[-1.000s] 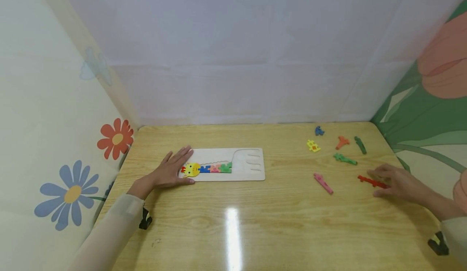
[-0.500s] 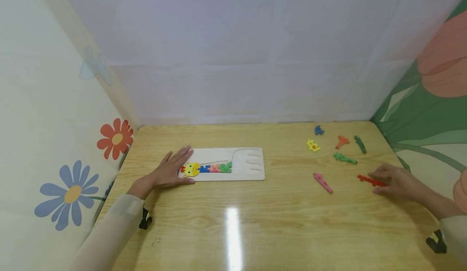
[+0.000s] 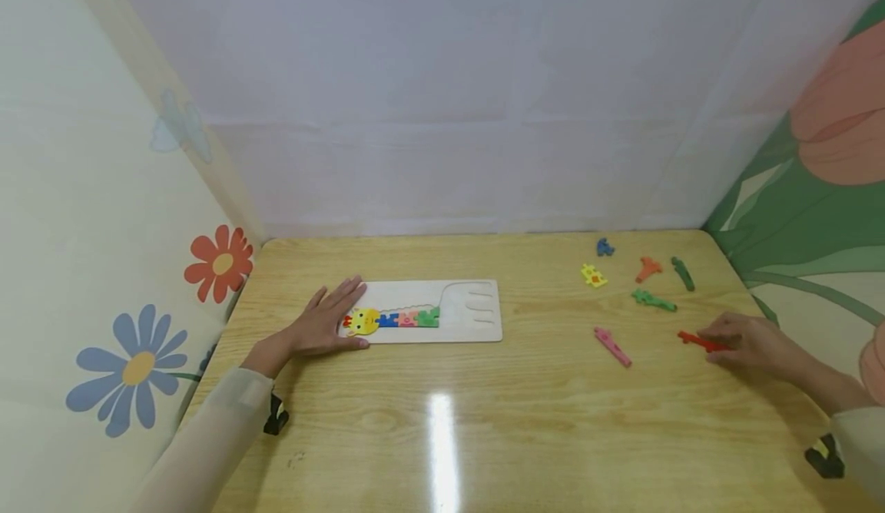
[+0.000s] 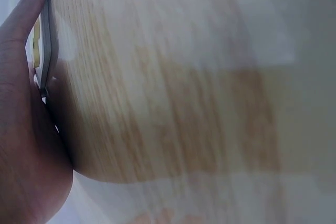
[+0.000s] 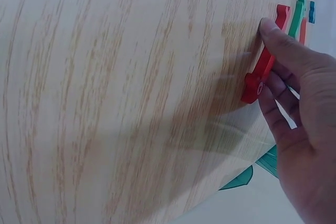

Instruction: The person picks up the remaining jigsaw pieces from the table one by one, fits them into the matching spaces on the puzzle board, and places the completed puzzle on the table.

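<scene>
My left hand (image 3: 321,327) rests with spread fingers on the left end of a pale wooden giraffe puzzle board (image 3: 401,293). In its recess lie a yellow giraffe head (image 3: 364,320) and blue, pink and green neck pieces (image 3: 427,318) in a row. Far to the right, my right hand (image 3: 754,344) pinches a long red puzzle piece (image 5: 262,66) between thumb and fingers, close over the table. In the head view the fingers hide the red piece's right end. The left wrist view catches only the hand's edge and the board's side.
Loose pieces lie on the table's right side: a pink one (image 3: 612,346), a green one (image 3: 654,300), a dark green one (image 3: 682,273), an orange one (image 3: 648,269), a yellow one (image 3: 593,276) and a blue one (image 3: 604,247). Fabric walls (image 3: 442,175) stand behind and beside the table.
My right thumb and fingers have closed onto the red piece, and the hand has shifted slightly left. My left hand and the board have stayed put.
</scene>
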The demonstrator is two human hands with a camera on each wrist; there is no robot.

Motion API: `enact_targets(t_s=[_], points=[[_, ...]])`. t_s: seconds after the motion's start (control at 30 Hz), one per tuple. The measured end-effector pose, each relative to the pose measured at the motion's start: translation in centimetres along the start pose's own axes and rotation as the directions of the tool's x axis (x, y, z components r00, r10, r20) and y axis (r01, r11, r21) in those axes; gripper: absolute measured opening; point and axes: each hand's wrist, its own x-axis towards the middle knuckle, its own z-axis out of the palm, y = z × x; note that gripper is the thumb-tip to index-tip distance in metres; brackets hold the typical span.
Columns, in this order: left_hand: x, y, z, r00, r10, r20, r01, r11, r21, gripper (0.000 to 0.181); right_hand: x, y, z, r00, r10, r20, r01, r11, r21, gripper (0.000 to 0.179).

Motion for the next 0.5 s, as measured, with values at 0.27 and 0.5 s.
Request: enact_targets(t_s=[0.27, 0.5], points=[[0.06, -0.13, 0.02, 1.000, -0.013, 0.004, 0.013, 1.000, 0.008, 0.116, 0.37, -0.08, -0.14, 0.999, -0.034, -0.034, 0.035, 0.999, 0.025, 0.040], [-0.06, -0.17, 0.13, 1.000, -0.014, 0.009, 0.014, 1.000, 0.008, 0.116, 0.53, -0.19, -0.06, 1.000, -0.026, -0.010, 0.027, 0.998, 0.050, 0.037]])
